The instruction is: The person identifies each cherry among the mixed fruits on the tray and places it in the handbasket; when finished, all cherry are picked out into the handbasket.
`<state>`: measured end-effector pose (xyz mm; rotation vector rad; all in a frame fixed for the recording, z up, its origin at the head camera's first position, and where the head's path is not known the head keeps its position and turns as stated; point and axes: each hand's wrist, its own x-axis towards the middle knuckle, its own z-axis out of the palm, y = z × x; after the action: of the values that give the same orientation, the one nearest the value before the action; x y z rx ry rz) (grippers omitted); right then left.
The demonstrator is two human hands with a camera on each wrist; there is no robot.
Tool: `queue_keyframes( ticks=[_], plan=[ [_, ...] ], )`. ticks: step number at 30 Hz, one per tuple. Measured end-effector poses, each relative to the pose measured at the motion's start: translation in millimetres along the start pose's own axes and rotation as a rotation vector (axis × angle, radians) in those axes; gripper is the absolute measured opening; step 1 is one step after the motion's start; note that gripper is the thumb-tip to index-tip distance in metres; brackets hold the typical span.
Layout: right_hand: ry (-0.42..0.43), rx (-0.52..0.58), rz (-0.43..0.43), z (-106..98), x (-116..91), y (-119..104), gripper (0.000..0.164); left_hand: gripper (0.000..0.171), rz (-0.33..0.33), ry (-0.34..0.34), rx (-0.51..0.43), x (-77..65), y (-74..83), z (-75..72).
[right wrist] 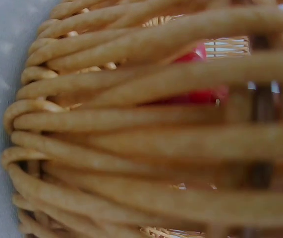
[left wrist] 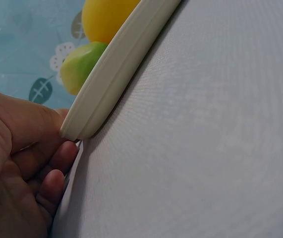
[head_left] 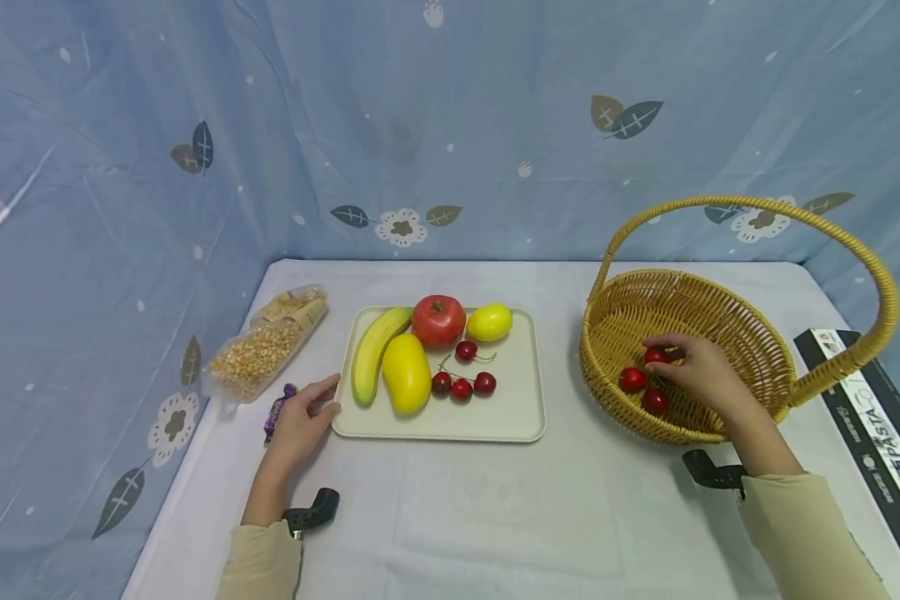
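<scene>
My left hand (head_left: pixel 300 421) is at the left edge of a cream tray (head_left: pixel 450 429), thumb and fingers at its rim; the left wrist view shows the rim corner between them. The tray bears a banana (head_left: pixel 375 354), a mango (head_left: pixel 407 375), a red apple-like fruit (head_left: pixel 438 321), a lemon (head_left: pixel 490 322) and several dark cherries (head_left: pixel 461 390). My right hand (head_left: pixel 701 372) reaches into a wicker basket (head_left: pixel 622 308) and pinches a small round red fruit (head_left: pixel 656 355). Two more red fruits (head_left: pixel 632 380) lie beside its fingers. The basket's weave hides this hand in the right wrist view.
A bag of corn kernels (head_left: pixel 258 354) lies left of the tray, with a purple-wrapped item (head_left: pixel 276 412) beside my left hand. The basket's tall handle (head_left: pixel 750 202) arches over its right side. A black-and-white pasta box (head_left: pixel 870 442) lies at the right table edge.
</scene>
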<state>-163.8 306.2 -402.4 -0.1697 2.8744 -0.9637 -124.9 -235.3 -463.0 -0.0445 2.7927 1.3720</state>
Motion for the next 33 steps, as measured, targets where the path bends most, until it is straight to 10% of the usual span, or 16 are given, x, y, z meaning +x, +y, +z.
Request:
queue_keyframes(
  ticks=[21, 33],
  plan=[
    [0.048, 0.023, -0.027, 2, -4, -6, 0.04, 0.044, 0.013, 0.001, -0.012, 1.6, -2.6, 0.6],
    [0.242, 0.127, -0.271, 21, -4, -85, 0.03, 0.044, 0.007, 0.008, -0.027, 0.2, -0.5, -0.1]
  ],
)
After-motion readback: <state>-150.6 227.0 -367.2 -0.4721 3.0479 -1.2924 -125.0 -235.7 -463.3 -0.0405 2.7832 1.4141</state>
